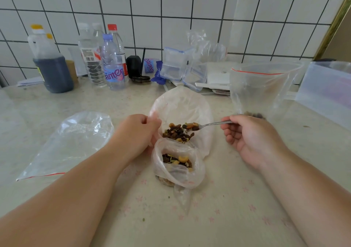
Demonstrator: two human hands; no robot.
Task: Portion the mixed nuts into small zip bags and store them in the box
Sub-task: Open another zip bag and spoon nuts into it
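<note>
A big clear bag [182, 104] lies open at the middle of the counter with mixed nuts [177, 132] inside. My left hand [140, 131] pinches its left rim. My right hand [250, 138] grips a metal spoon [209, 124] whose bowl, heaped with nuts, hovers over the pile. In front of that bag, a smaller bag [178, 163] with its rim rolled down holds nuts. A red-striped zip bag [260, 89] stands upright behind my right hand with a few nuts at its bottom. Another empty zip bag [72, 142] lies flat at left.
Bottles [112, 62] and a dark-liquid jug [51, 64] line the tiled back wall at left. Small clip-lid containers [176, 64] and loose plastic sit behind the big bag. A translucent storage box [326, 93] stands at the right edge.
</note>
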